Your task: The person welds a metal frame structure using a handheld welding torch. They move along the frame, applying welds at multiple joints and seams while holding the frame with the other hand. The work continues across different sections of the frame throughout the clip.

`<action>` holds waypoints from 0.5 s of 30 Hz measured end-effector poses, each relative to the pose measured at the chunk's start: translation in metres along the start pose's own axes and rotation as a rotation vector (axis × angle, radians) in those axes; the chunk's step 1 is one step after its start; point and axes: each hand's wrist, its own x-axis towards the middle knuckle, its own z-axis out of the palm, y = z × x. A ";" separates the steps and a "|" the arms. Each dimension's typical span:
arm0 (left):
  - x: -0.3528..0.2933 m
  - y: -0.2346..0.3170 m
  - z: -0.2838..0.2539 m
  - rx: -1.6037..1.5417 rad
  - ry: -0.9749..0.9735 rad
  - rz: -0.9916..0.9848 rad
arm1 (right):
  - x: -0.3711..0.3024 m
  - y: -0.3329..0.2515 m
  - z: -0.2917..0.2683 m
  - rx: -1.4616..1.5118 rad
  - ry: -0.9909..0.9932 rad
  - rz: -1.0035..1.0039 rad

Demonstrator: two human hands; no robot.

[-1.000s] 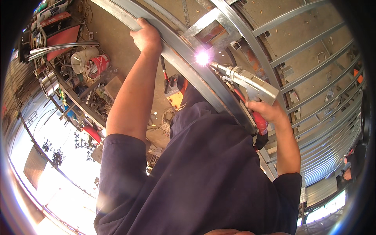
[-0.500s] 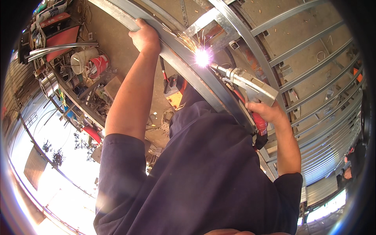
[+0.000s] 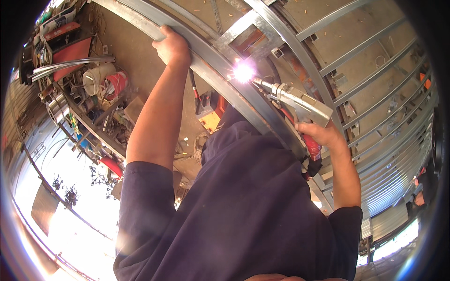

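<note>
My left hand (image 3: pixel 172 47) is closed over the edge of a long grey metal beam (image 3: pixel 211 70) that runs from the upper left down toward my body. In my right hand (image 3: pixel 322 134) is a welding torch (image 3: pixel 302 103) with a silver body and a red lower handle, its tip pointing left. A bright violet-white glow (image 3: pixel 243 71) burns at the torch tip on the beam and hides the spot beneath it. Just beyond the glow, a metal crosspiece (image 3: pixel 246 40) meets the beam and a second curved rail (image 3: pixel 290 37).
Rows of parallel metal bars (image 3: pixel 361 51) fill the right side. An orange-and-grey box (image 3: pixel 209 112) with a cable stands on the floor below the beam. A white bucket (image 3: pixel 92 79), a red bucket (image 3: pixel 115 84) and cluttered racks lie at left. Another person (image 3: pixel 426 185) is at the far right edge.
The spray of orange sparks around the glow has shrunk. The view has shifted slightly, while both hands keep their holds and the torch stays at nearly the same place on the beam.
</note>
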 end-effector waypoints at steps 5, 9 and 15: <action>0.001 0.000 0.001 0.048 -0.014 0.019 | -0.040 0.008 -0.002 0.121 0.124 -0.039; 0.010 -0.010 0.004 -0.090 -0.045 0.004 | -0.109 0.027 0.003 0.085 0.373 -0.111; 0.027 -0.024 0.003 -0.146 -0.134 0.086 | -0.230 0.096 0.029 -0.132 0.873 -0.055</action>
